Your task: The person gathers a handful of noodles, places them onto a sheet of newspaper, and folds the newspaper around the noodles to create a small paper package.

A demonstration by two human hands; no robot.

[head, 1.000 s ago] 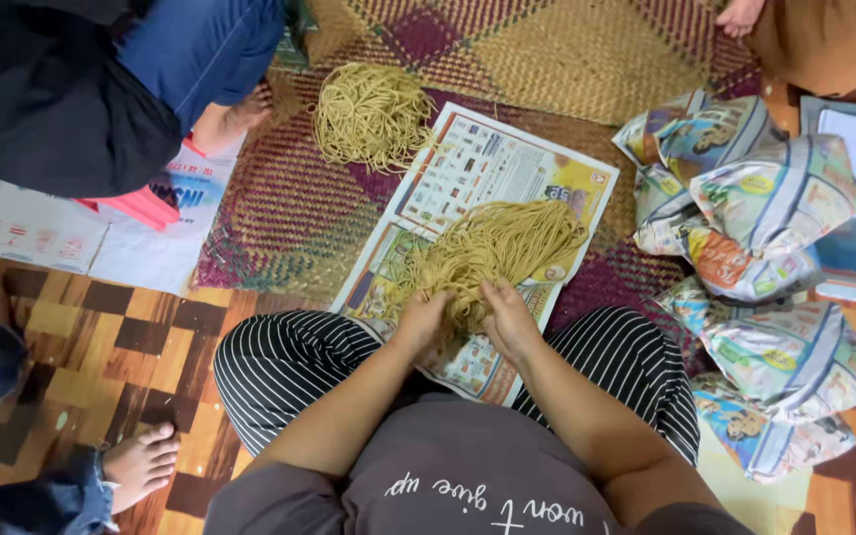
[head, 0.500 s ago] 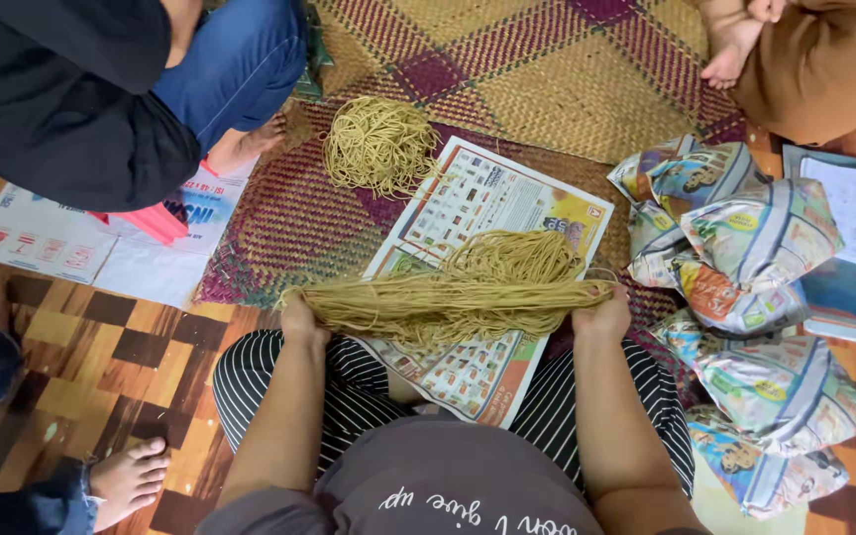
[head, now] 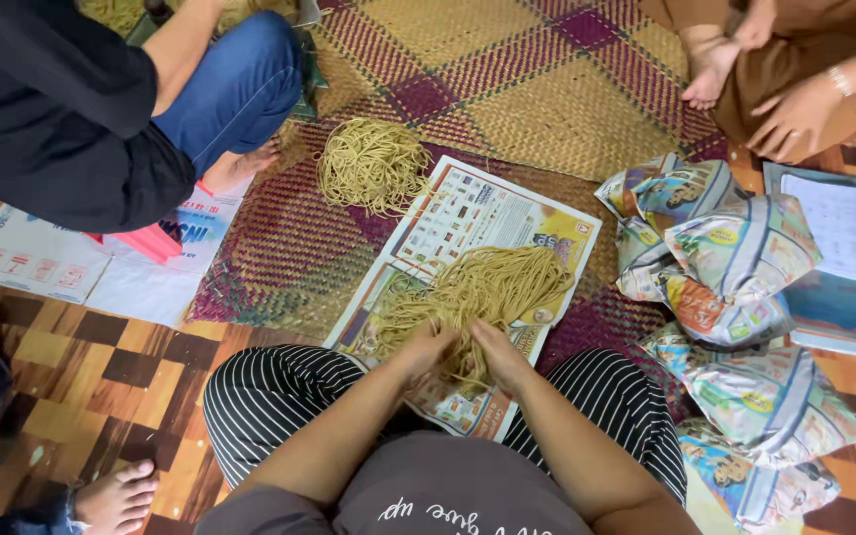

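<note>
I sit cross-legged in striped trousers with a printed flyer (head: pixel 468 213) spread on the woven mat before my knees. A heap of yellow noodle-like strands (head: pixel 492 287) lies on the flyer. My left hand (head: pixel 426 347) and my right hand (head: pixel 497 355) are close together at the near end of the heap, fingers closed into the strands. A second, round heap of the same strands (head: pixel 374 163) lies on the mat beyond the flyer, to the left.
Several parcels wrapped in printed paper (head: pixel 735 253) are piled at the right, beside a blue folder (head: pixel 844 267). A person in jeans (head: pixel 230 94) sits at the upper left, another person's foot and hand (head: pixel 795 119) show at the upper right. A woven mat (head: pixel 547 89) covers parquet floor.
Half a second ago my hands were spread wide, stretching the strands into a long bundle across my lap. Now both hands have come back together at the middle over the flyer.
</note>
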